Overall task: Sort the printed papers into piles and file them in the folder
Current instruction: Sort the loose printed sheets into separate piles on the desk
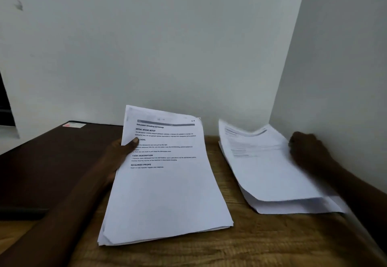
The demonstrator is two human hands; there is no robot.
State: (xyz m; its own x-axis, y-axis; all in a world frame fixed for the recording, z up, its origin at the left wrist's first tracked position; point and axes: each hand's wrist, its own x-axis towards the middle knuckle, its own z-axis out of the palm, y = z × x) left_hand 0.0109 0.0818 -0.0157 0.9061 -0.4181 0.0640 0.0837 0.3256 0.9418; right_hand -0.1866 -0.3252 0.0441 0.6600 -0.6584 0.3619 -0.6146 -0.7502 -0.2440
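Head view: left hand point(121, 151) grips the left edge of a thick stack of printed papers point(167, 193), thumb point(134, 141) curled over the top page and pressed on its text, far end tilted up off the grained wooden table point(230, 250); right hand point(305, 149), blurred, fingers curled round the right edge of a bowed top sheet point(261, 162) raised above a second pile point(293, 206); the stack and the pile lie apart; a dark brown flat slab point(52, 162) lies under the left forearm.
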